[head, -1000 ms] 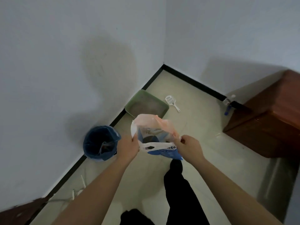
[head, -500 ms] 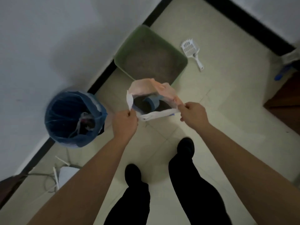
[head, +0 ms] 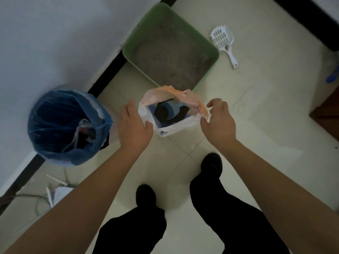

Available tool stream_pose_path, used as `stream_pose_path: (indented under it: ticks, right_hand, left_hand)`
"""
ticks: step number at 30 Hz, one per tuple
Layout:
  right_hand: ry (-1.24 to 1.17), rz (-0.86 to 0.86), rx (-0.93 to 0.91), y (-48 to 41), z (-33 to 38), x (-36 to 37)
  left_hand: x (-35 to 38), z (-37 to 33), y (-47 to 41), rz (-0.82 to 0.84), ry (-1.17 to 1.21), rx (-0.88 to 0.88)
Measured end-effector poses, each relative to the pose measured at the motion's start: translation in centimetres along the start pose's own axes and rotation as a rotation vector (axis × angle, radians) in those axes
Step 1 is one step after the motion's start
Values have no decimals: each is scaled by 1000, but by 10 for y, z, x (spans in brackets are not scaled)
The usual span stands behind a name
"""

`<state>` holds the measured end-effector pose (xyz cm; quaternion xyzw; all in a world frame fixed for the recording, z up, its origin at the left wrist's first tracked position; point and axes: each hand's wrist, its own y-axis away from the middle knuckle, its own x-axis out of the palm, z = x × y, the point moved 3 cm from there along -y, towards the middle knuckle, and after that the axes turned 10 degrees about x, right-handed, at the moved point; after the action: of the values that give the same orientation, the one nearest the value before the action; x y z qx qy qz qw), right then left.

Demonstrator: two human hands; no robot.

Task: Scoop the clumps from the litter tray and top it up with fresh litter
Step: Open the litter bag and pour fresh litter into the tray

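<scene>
A green litter tray (head: 140, 28) with grey litter stands in the corner of the floor. Just in front of it the litter bag (head: 180, 124), white, pink and blue, has its mouth wide open; a blue cup-like thing lies inside. My left hand (head: 134, 126) lies against the bag's left side with straight fingers, thumb at the rim. My right hand (head: 219, 122) pinches the bag's right edge with curled fingers. A white slotted scoop (head: 222, 38) lies on the tiles to the right of the tray.
A bin with a blue liner (head: 73, 158) stands by the wall on the left, with rubbish in it. White gear with cables (head: 58, 194) lies behind it. A wooden cabinet (head: 328, 109) is at the right. My black shoes (head: 211, 163) stand below the bag.
The view has tilted down and closer. The bag has come lower, in front of the tray. My left hand's fingers have straightened off their pinch on the bag's edge.
</scene>
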<state>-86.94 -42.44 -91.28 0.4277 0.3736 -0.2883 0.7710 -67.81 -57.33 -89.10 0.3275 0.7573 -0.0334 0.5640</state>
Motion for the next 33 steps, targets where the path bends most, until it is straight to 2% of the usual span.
stream_pose_path:
  ticks: [2, 4, 7, 10, 12, 15, 17, 20, 23, 27, 30, 33]
  right_hand:
    - [142, -151, -263, -3, 16, -5]
    - [189, -196, -419, -12, 26, 1]
    - [437, -39, -496, -37, 30, 31]
    - [731, 76, -457, -62, 32, 60]
    - [838, 91, -503, -74, 38, 73]
    - [899, 30, -783, -86, 50, 91]
    - [886, 63, -903, -94, 53, 104]
    - [938, 191, -817, -109, 46, 120]
    - [1012, 319, -710, -111, 35, 134]
    - [1010, 313, -445, -95, 23, 151]
    - [927, 163, -626, -81, 12, 169]
    - [1144, 163, -743, -71, 10, 176]
  left_hand:
    - [-5, -11, -12, -62, -72, 147]
    - [7, -12, -30, -23, -81, 219]
    - [44, -2, -65, 119, -15, 177]
    - [85, 14, -93, 209, 3, 94]
    - [107, 23, -109, 164, -25, 123]
    - [132, 34, -127, 37, 9, 208]
    - [142, 43, -135, -30, 105, 243]
    - [149, 47, -139, -80, 236, 293]
    - [152, 41, -136, -30, 277, 356]
    - [150, 37, -115, -26, 259, 441]
    - [149, 35, -96, -87, 220, 556]
    - [154, 30, -87, -127, 179, 646]
